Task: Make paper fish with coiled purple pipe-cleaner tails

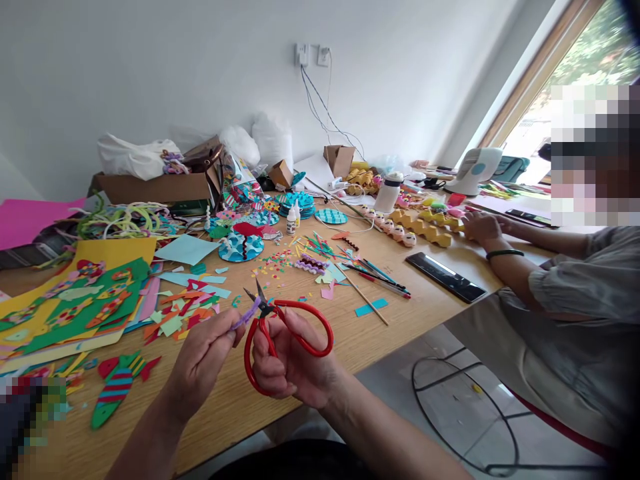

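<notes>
While the left hand (pixel 207 350) pinches: one purple fuzzy stem (pixel 244 316) held tight between thumb and fingers, end up at the blades of the red scissors (pixel 267 309), forearm slanting in from below.
Right hand (pixel 290 360): kinda palm-up, fingers curled round the handles.
Scissors: one pair, blades spread and pointing up-left, held above the table (pixel 345 333) near its front edge.
Glue bottles (pixel 291 223): two little ones, standing together.
White bottle (pixel 389 196): one, dark-topped, further back.
Striped paper fish (pixel 116 390): one beside the left forearm.
Co-worker's hands (pixel 483 228): two, next to egg-carton strips (pixel 425 230).
</notes>
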`<state>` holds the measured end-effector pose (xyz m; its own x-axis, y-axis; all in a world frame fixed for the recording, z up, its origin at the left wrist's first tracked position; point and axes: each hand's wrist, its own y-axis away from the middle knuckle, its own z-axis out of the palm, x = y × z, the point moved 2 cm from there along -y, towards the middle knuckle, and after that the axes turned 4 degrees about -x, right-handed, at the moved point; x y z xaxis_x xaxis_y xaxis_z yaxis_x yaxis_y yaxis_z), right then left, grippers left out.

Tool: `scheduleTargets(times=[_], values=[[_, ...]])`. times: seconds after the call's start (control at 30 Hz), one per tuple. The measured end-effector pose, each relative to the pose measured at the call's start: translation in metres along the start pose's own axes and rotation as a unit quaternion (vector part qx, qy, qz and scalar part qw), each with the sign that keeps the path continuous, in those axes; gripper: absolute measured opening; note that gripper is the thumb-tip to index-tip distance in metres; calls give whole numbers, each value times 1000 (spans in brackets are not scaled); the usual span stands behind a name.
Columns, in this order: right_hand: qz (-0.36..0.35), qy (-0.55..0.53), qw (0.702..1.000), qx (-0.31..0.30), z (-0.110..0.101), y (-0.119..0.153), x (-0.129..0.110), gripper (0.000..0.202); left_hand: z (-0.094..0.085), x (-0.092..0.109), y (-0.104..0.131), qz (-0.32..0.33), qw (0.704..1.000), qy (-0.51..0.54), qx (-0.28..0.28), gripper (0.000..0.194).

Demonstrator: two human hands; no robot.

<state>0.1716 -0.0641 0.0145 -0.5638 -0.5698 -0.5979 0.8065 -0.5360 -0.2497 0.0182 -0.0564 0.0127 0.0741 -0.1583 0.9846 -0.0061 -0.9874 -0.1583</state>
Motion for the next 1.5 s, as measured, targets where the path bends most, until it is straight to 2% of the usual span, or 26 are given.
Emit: scheduleTargets(times=[0.17,0.33,0.67,0.8,0.87,0.9,0.93,1.0,1.07,1.13,1.17,1.2,1.23,1.27,1.4,1.5], values=[[-33,23,999,34,-1,0,2,37,-1,-6,-1,-2,1000,-16,-18,4],[-23,52,997,50,0,4,3,34,-2,-8,-1,-7,1000,0,-30,5],[-51,99,992,59,-2,6,0,46,2,-12,-2,-17,999,-3,-44,7],[-83,117,985,99,-1,13,-14,44,0,-9,-1,-17,999,1,-36,8],[-70,200,966,149,-5,21,-26,43,0,-4,-1,-10,1000,-2,-29,10],[-56,265,944,187,-9,26,-34,42,0,-2,-2,-6,1000,-2,-27,10],[-33,341,910,235,-14,34,-43,38,0,0,-2,-2,1000,0,-22,11],[8,492,804,333,-27,55,-63,29,-1,3,-2,1,1000,14,-13,9],[44,623,664,412,-39,80,-86,24,-2,4,-3,-7,999,45,7,6],[98,723,491,476,-48,107,-108,24,-4,4,-4,-31,996,75,32,5],[131,751,420,493,-50,120,-116,24,-5,4,-5,-45,995,81,39,8],[152,772,371,493,-52,130,-124,24,-6,4,-5,-60,994,79,42,13],[186,778,337,496,-55,139,-130,25,-7,5,-6,-73,994,73,40,18],[204,778,326,497,-57,146,-136,26,-7,6,-7,-86,994,65,34,22],[266,763,306,504,-73,158,-151,28,-5,11,-9,-131,989,67,7,30],[293,762,289,500,-84,159,-157,22,-4,13,-11,-140,986,87,-7,29]])
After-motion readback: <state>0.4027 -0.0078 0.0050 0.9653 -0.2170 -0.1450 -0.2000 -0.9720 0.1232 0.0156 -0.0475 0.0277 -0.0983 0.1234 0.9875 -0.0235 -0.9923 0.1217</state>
